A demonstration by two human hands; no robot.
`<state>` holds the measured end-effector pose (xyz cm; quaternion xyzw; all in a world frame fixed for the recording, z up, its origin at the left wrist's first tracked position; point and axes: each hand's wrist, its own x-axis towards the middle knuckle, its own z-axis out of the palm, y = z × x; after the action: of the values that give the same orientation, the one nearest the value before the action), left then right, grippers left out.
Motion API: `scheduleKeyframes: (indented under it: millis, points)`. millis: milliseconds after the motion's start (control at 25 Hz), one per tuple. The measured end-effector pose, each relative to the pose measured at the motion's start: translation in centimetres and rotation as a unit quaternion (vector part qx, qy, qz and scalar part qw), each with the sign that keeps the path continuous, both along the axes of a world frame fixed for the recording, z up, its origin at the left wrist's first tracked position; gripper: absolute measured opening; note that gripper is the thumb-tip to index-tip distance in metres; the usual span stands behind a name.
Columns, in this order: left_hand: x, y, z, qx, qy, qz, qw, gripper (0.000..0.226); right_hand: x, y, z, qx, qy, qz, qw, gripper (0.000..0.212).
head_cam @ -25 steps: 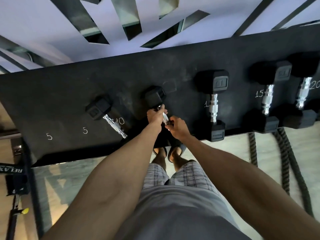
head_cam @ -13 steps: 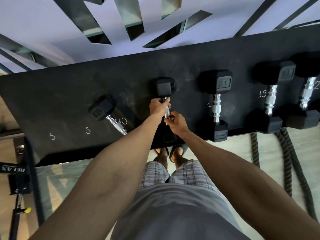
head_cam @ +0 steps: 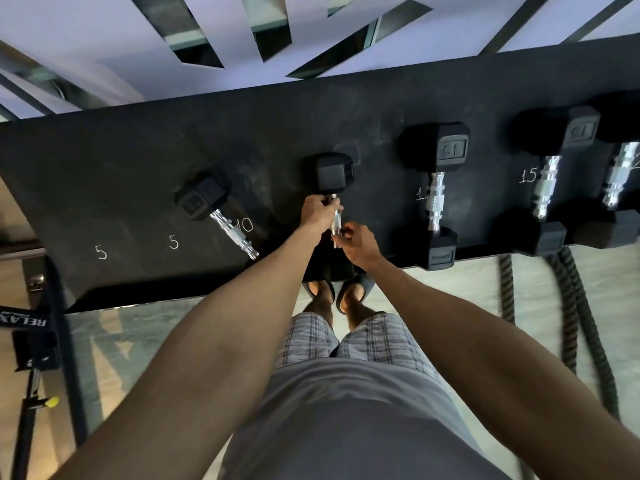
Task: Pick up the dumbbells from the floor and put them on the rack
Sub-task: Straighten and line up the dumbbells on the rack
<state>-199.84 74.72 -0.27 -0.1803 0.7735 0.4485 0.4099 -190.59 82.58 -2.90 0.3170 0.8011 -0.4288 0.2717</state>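
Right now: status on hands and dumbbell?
Left hand gripping handle. Right hand pinching near end. Dumbbell on rack. Slot clear.

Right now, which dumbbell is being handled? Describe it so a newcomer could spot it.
On the long black rack shelf, find the small black hex dumbbell with a chrome handle near the middle. Unlike its neighbours, both the left hand and right hand are on its handle.

Pale marbled floor; white slatted wall; battle rope coiled at right.
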Motion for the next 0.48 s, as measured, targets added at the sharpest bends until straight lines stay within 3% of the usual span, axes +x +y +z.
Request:
scheduleKeyframes:
  millis: [160, 280, 480]
  points:
    - [-0.2, -2.1, 2.0, -0.026, 0.029, -0.061, 0.997, 0.030, 0.4, 0.5, 1.7, 0.050, 0.051, -0.009, 0.997, 0.018]
    - [0.3, -6.0, 3.3, -0.033, 0.031, -0.010, 0.999, 0.029, 0.5, 0.0, 3.1, 0.055, 0.104, 0.022, 0.993, 0.014]
    - [1.6, -12.9, 3.7, -0.066, 0.032, 0.062, 0.995, 0.021, 0.0, -4.0, 4.2, -0.022, 0.126, 0.094, 0.987, 0.012]
